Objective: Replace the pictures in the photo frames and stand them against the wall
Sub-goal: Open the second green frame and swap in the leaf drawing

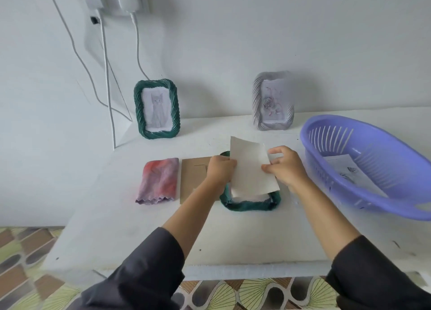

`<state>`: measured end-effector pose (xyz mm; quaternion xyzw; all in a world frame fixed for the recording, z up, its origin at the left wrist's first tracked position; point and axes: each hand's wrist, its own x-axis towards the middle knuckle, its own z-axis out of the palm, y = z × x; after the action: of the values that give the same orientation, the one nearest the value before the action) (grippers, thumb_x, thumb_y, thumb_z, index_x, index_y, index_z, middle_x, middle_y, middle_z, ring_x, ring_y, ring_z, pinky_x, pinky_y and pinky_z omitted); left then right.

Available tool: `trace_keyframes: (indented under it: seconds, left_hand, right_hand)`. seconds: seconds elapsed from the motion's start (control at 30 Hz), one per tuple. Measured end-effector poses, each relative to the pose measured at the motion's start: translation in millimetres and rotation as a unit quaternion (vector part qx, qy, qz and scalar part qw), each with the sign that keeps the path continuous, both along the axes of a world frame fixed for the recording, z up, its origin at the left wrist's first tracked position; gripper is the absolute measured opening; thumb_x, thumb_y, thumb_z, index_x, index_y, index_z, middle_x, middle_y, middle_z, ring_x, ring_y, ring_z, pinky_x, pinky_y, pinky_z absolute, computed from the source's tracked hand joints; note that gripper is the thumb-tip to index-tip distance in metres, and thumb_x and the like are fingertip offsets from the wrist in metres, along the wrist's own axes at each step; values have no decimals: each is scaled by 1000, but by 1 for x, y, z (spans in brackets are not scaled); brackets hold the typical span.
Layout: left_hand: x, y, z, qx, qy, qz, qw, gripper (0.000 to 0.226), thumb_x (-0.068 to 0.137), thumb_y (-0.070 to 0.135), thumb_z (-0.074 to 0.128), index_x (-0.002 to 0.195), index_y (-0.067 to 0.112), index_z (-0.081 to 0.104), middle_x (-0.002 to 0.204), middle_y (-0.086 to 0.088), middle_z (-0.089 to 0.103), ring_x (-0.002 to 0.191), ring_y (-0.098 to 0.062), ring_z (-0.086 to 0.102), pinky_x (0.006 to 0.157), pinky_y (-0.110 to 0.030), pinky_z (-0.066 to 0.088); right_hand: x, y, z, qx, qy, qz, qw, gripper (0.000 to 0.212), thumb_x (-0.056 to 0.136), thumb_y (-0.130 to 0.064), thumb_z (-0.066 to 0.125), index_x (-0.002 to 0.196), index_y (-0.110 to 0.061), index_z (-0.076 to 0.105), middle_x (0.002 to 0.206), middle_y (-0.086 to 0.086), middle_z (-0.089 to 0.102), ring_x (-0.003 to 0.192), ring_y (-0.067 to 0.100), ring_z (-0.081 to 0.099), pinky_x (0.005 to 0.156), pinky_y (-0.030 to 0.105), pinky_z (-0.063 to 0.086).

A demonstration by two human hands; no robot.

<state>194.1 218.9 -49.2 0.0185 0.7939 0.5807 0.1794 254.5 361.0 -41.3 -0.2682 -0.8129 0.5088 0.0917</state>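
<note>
The single head view looks forward and steeply down from above the near edge of the white table (144, 239), close over it, facing the wall behind the table, with patterned floor (256, 291) showing below that near edge.

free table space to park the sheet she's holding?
Bare: the near table strip between the front edge and the flat green frame; also the back gap between the standing green frame and grey frame. Crowded: the middle row of cloth, cardboard backing, both hands and basket.
</note>
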Motion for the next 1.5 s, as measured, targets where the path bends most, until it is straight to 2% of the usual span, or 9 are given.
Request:
trace_keyframes:
  seconds: [0.13,0.2,0.23,0.33,0.5,0.63,0.77,1.0,1.5]
  left_hand:
    - [-2,-13,-11,-113,84,-28,990,20,83,7,52,65,16,49,74,-8,48,69,-19,42,60,-25,35]
    - [-4,-18,-14,-156,120,-23,980,21,84,8,54,69,22,49,85,-9,53,82,-23,48,73,-27,41]
    - [-5,-19,-16,-181,132,-31,974,11,84,10,55,83,21,57,95,-11,57,93,-25,51,82,-30,43]
    - [-8,-19,-24,-247,133,-51,958,41,84,18,58,124,11,55,123,-13,56,119,-31,46,99,-37,41]
    - [-6,-15,-27,-271,138,-58,951,35,82,27,62,115,14,62,116,-10,61,116,-32,49,93,-36,42]
    - [-5,-14,-29,-312,133,-74,938,47,81,35,64,125,21,57,127,-9,56,121,-31,44,102,-37,35]
    - [-7,-14,-30,-316,142,-69,936,46,83,37,63,126,23,56,129,-9,55,123,-32,41,103,-38,34]
    - [-3,-13,-29,-318,141,-56,936,48,83,35,62,129,23,53,133,-9,51,124,-32,39,103,-39,35]
    - [-6,-12,-28,-329,129,-61,934,49,83,36,64,130,25,52,133,-10,50,126,-32,39,105,-39,34]
  right_hand:
    - [-4,-8,-14,56,-14,2,998,33,72,-3,72,104,-2,62,85,11,61,78,22,57,70,23,41]
    - [-6,-11,-22,110,-29,15,993,30,74,-3,71,103,-1,64,86,11,61,78,20,54,70,22,40]
    - [-7,-12,-26,132,-32,18,991,30,74,-3,70,104,-1,64,87,10,60,78,20,54,70,22,40]
    - [-8,-14,-29,197,-44,24,979,30,76,-10,68,105,-6,64,100,9,61,87,23,56,72,25,41]
    - [-1,1,-23,267,-69,44,960,19,80,-25,66,97,-16,68,111,7,58,104,26,55,73,28,39]
    - [4,20,-29,236,-81,116,961,26,80,-30,66,106,-26,68,114,9,53,114,28,48,89,33,42]
    - [7,24,-36,196,-65,157,966,29,80,-29,68,109,-27,68,106,5,52,110,23,50,88,31,40]
    - [5,26,-40,210,-57,158,963,34,81,-29,66,115,-26,65,116,5,55,111,22,51,95,37,42]
    - [1,27,-42,249,-72,164,952,35,84,-34,63,119,-28,63,120,4,55,115,21,50,88,31,35]
